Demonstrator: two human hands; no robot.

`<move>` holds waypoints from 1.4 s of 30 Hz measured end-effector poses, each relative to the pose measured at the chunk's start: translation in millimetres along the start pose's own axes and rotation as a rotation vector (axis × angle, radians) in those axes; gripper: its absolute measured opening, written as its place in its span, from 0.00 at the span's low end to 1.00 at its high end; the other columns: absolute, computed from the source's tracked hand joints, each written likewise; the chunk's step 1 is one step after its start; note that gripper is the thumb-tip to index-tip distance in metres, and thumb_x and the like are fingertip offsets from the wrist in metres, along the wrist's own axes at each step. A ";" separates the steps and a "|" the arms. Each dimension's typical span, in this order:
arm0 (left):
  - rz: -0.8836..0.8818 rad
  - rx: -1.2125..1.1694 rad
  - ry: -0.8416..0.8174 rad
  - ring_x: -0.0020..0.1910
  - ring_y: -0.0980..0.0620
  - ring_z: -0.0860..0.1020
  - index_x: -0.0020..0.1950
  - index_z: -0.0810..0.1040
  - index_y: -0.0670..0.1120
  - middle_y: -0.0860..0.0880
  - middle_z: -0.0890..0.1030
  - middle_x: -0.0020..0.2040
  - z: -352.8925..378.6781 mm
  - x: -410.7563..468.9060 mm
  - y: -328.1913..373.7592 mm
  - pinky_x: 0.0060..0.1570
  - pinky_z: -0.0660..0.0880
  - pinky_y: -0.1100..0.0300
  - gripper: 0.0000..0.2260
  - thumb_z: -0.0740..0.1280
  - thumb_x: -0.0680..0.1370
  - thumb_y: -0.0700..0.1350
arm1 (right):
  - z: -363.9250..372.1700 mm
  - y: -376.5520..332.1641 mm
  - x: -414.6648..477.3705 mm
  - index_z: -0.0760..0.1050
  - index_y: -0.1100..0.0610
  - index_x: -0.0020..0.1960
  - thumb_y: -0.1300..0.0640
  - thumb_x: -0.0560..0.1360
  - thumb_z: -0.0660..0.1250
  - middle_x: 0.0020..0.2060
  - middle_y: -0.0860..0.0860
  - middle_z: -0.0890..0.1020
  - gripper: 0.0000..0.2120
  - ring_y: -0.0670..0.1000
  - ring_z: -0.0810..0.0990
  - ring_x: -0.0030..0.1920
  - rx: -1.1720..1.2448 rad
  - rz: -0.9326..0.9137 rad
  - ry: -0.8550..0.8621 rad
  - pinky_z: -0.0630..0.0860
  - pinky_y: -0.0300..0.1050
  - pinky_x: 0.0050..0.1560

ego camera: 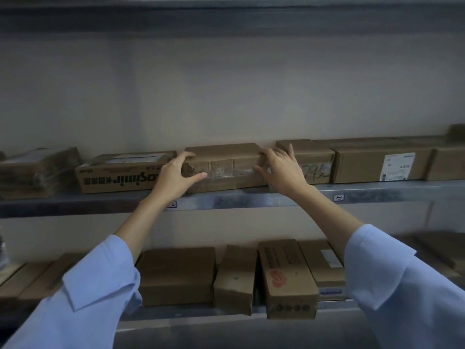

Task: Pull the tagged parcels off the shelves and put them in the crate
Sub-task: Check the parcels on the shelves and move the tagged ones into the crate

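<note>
A brown cardboard parcel (224, 167) wrapped in clear tape lies on the middle shelf (251, 197), its front face toward me. My left hand (176, 176) grips its left end, fingers over the top edge and thumb on the front face. My right hand (280, 170) holds the right end, thumb on the front and fingers spread over the corner. No crate is in view.
Beside it lie a printed box (120, 176) on the left and a scribbled box (314, 163) and a white-labelled box (382, 163) on the right. The lower shelf (191, 321) carries several more cartons. An upper shelf (226, 18) runs overhead.
</note>
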State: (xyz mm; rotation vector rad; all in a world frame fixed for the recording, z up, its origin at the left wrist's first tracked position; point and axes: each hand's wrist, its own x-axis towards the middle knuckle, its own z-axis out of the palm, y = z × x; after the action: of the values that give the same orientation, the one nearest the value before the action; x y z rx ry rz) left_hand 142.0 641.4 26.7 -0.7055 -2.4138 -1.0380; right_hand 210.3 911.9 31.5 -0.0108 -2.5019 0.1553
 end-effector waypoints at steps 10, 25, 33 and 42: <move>0.064 -0.140 0.102 0.67 0.50 0.69 0.67 0.70 0.49 0.50 0.73 0.67 -3.9 -2.1 4.1 0.63 0.66 0.57 0.28 0.77 0.70 0.50 | -14.4 -13.6 -6.5 0.63 0.53 0.74 0.54 0.76 0.70 0.67 0.54 0.72 0.29 0.55 0.72 0.64 0.372 0.083 0.138 0.69 0.47 0.60; -0.021 -0.345 0.112 0.68 0.47 0.69 0.79 0.55 0.43 0.44 0.64 0.70 -17.6 -1.9 13.5 0.62 0.66 0.63 0.46 0.78 0.69 0.49 | -36.2 -23.3 -14.5 0.50 0.54 0.79 0.53 0.69 0.78 0.67 0.55 0.63 0.50 0.52 0.68 0.67 0.715 0.276 0.053 0.69 0.51 0.70; 0.008 -0.443 0.089 0.62 0.54 0.75 0.67 0.69 0.51 0.50 0.73 0.65 -28.4 -7.8 5.4 0.62 0.73 0.57 0.33 0.79 0.67 0.54 | -37.0 -26.6 -21.8 0.65 0.59 0.69 0.51 0.69 0.78 0.63 0.54 0.69 0.35 0.49 0.75 0.60 0.724 0.262 0.051 0.73 0.43 0.65; -0.035 -0.551 0.047 0.62 0.54 0.74 0.59 0.62 0.44 0.49 0.75 0.63 -26.3 -14.7 15.3 0.57 0.74 0.61 0.27 0.76 0.72 0.49 | -43.7 -29.0 -30.3 0.61 0.59 0.66 0.51 0.70 0.76 0.58 0.50 0.76 0.33 0.50 0.77 0.57 0.766 0.343 0.033 0.74 0.39 0.51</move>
State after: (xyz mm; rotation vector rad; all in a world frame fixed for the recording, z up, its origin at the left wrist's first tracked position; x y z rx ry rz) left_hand 167.2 626.5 43.6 -0.7978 -2.1095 -1.7411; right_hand 261.4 886.4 51.8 -0.1238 -2.2344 1.2207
